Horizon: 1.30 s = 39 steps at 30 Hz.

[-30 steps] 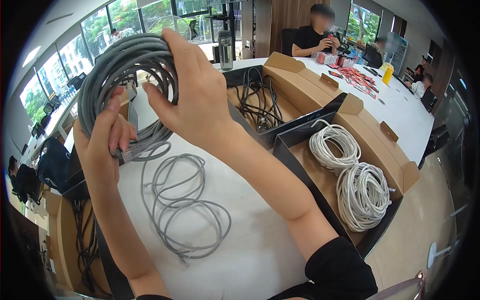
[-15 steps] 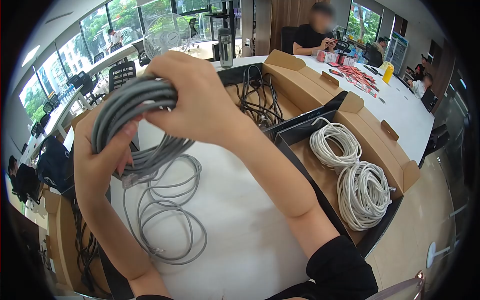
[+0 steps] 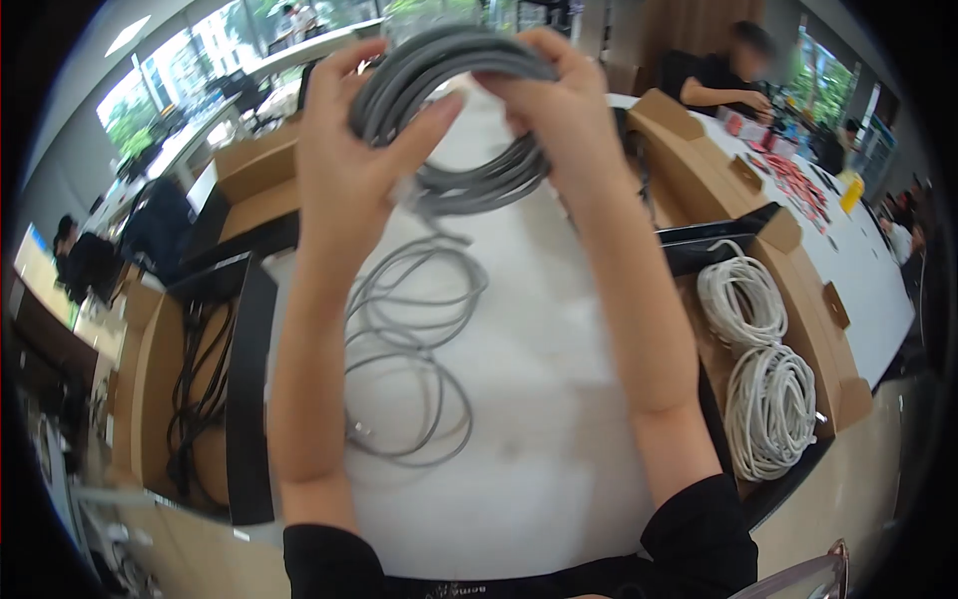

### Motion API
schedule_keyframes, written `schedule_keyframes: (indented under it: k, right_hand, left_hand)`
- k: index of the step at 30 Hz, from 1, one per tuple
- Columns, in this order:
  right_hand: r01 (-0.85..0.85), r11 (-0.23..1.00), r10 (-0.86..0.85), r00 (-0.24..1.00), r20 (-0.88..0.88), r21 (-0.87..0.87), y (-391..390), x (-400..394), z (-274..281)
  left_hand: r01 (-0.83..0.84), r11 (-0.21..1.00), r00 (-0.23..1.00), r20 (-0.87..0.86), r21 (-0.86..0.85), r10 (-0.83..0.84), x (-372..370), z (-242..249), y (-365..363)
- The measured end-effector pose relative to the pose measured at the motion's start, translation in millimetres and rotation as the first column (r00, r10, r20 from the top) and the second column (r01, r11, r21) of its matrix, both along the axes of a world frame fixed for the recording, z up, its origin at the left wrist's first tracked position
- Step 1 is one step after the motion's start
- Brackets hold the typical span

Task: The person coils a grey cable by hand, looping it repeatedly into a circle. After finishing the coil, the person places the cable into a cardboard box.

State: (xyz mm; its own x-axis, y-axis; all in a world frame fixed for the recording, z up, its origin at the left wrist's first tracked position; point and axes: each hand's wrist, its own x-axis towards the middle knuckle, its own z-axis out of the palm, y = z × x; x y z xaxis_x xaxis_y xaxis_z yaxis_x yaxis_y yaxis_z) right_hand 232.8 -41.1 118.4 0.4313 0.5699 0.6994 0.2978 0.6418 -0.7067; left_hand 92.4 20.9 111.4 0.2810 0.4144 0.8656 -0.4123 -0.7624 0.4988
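Up in front of me I hold a thick coil of grey network cable [image 3: 449, 50] by both sides. My left hand [image 3: 349, 150] is closed on its left side, thumb on the inner face. On the opposite side my right hand [image 3: 569, 110] grips the coil, its thumb inside the ring. A clear plug seems to show near the left wrist, but it is blurred. Below the coil, a loose grey cable [image 3: 424, 349] lies in wide loops on the white table [image 3: 529, 429], partly behind my left forearm.
An open box [image 3: 848, 349] at the right holds white cable coils [image 3: 768, 399]. To the left, another box [image 3: 249, 399] contains black cables [image 3: 195, 389]; a further open box [image 3: 249, 215] stands behind it. A person [image 3: 733, 80] sits across the table near red packets [image 3: 793, 185].
The coil and both hands have moved right and up in view. My right hand has shifted from the coil's top to its right side. The head view has turned left.
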Motion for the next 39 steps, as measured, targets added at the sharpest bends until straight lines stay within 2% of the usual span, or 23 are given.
schedule_keyframes:
  k: [1,2,4,7,10,11,14,17,18,19,20,21,22,23,24,25,26,27,29,31,32,37,39]
  right_hand:
    - [-0.042,0.999,0.042,0.999,-0.014,0.009,1,0,-1]
    - [-0.078,0.997,0.079,0.997,-0.022,0.024,2,0,-2]
    - [-0.111,0.994,0.112,0.991,-0.076,0.013,1,-4,-1]
    - [-0.123,0.992,0.125,0.984,-0.125,0.022,-4,-7,5]
    - [-0.116,0.992,0.123,0.973,-0.195,0.045,-6,-6,6]
    - [-0.114,0.992,0.125,0.966,-0.226,0.062,-4,-3,5]
    - [-0.138,0.985,0.164,0.934,-0.316,0.105,-3,0,3]
    - [-0.11,0.989,0.135,0.946,-0.294,0.1,3,1,-3]
    - [-0.105,0.993,0.116,0.96,-0.256,0.057,3,-1,-3]
    - [-0.098,0.995,0.099,0.971,-0.218,0.014,3,-5,-4]
    - [-0.09,0.996,0.083,0.98,-0.181,-0.028,4,-8,-4]
    - [-0.038,0.99,0.035,0.999,-0.027,-0.135,5,-8,-5]
    - [0.177,0.982,-0.165,0.972,0.169,-0.059,8,-9,-8]
    - [0.368,0.928,-0.364,0.867,0.34,0.055,12,-12,-13]
    - [0.519,0.831,-0.546,0.693,0.471,0.2,15,-15,-16]
    - [0.534,0.755,-0.652,0.557,0.514,0.379,17,-18,-17]
    - [0.529,0.757,-0.637,0.469,0.611,0.383,17,-22,-19]
    - [0.522,0.76,-0.612,0.372,0.698,0.388,16,-28,-20]
    - [0.532,0.752,-0.545,0.171,0.821,0.389,11,-33,-23]
    - [0.602,0.792,-0.276,0.202,0.94,0.104,7,-30,-22]
    - [0.63,0.775,-0.135,0.227,0.965,-0.039,6,-28,-21]
    - [0.585,0.81,-0.209,0.212,0.955,0.048,3,-27,-18]
    - [0.569,0.821,-0.208,0.218,0.954,0.049,-5,-21,-9]
  left_hand:
    - [-0.146,0.978,0.986,-0.054,0.152,0.156,-3,0,9]
    - [0.055,0.996,0.998,-0.019,-0.07,-0.056,-2,-6,20]
    - [0.393,0.914,0.919,0.056,-0.097,-0.39,-8,-2,18]
    - [0.409,0.907,0.9,0.122,0.098,-0.418,-3,-4,12]
    - [0.064,0.931,0.998,0.002,0.36,-0.069,-2,-4,13]
    - [0.048,0.931,0.999,0.006,0.361,-0.054,1,-7,9]
    - [0.127,0.99,0.991,0.044,-0.068,-0.125,10,-12,-2]
    - [0.295,0.877,0.955,0.084,-0.379,-0.285,16,-15,-4]
    - [0.33,0.813,0.942,0.112,-0.479,-0.317,15,-16,-6]
    - [0.356,0.799,0.934,0.172,-0.485,-0.312,17,-18,-4]
    - [0.315,0.825,0.949,0.138,-0.469,-0.284,14,-16,0]
    - [0.274,0.849,0.961,0.103,-0.451,-0.256,8,-13,7]
    - [0.233,0.871,0.972,0.067,-0.433,-0.227,2,-10,14]
    - [0.164,0.892,0.983,-0.009,-0.422,-0.185,-6,-4,18]
    - [0.066,0.929,0.984,-0.133,-0.364,-0.122,-13,1,19]
    - [-0.025,0.956,0.967,-0.25,-0.292,-0.051,-20,4,18]
    - [-0.109,0.972,0.934,-0.357,-0.208,0.029,-23,6,17]
    - [-0.232,0.972,0.874,-0.433,0.029,0.221,-19,0,18]
    - [-0.306,0.926,0.762,-0.525,0.223,0.379,-11,-9,13]
    - [-0.31,0.886,0.603,-0.649,0.346,0.464,-7,-12,4]
    - [-0.291,0.889,0.598,-0.658,0.354,0.458,-7,-13,3]
    - [-0.277,0.88,0.589,-0.655,0.387,0.474,-9,-11,4]
    - [-0.248,0.91,0.65,-0.64,0.331,0.41,-5,-12,-1]
